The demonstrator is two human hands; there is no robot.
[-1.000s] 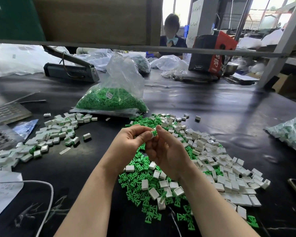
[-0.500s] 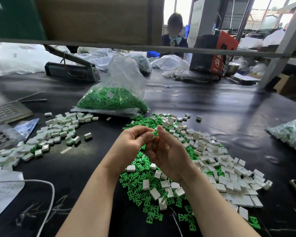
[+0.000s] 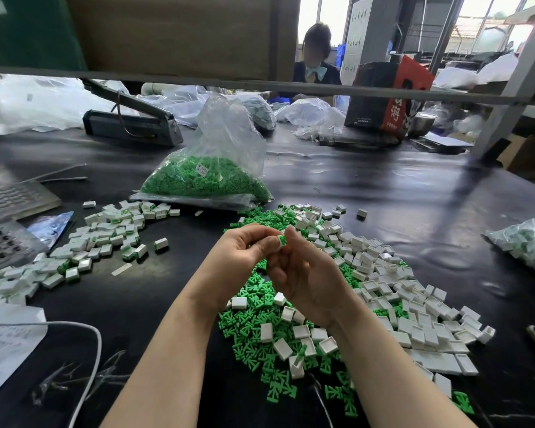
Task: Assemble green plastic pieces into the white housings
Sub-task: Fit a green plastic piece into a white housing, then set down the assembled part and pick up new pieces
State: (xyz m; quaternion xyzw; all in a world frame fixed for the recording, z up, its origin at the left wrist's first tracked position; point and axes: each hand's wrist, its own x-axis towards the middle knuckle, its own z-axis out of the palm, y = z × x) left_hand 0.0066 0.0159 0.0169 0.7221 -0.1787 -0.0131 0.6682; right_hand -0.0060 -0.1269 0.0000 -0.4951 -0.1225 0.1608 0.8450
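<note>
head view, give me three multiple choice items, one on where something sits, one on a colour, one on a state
1. Where does the clear bag of green pieces lie?
A. beyond the hands on the black table
B. on the person's lap
C. on the shelf above

2. What colour is the piece set in the small housing held at the fingertips?
A. red
B. green
C. blue

3. What is the left hand doing?
A. lying flat on the table
B. pinching the housing together with the right hand
C. lifting the bag

Key: 1 A, the bag rests on the table past the hands; 2 B, green shows in the white shell; 3 B, both hands' fingertips meet on it.
</note>
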